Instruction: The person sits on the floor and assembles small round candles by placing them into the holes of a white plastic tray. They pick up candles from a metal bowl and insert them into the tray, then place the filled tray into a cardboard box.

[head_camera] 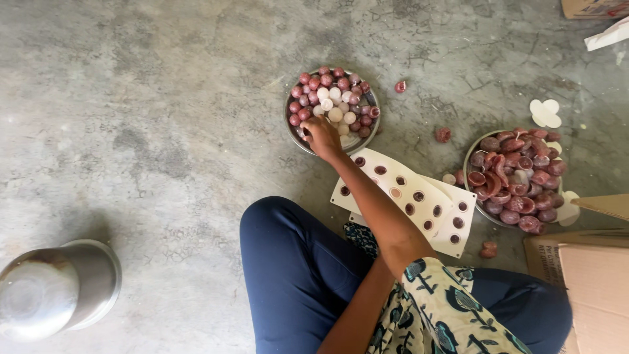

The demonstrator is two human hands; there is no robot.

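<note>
The right hand (321, 136) pinches a small red piece at the round plate (293, 134), upper middle. It looks light, hard and smooth; fingertips suit it.

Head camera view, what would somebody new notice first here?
Probably the round metal tray of small maroon and cream pieces on the concrete floor, with a hand reaching into its near edge. To the right sits a metal bowl heaped with larger reddish-brown pieces, and between them lies a white card with rows of dark pieces set in it. An overturned steel pot stands at lower left.
</note>
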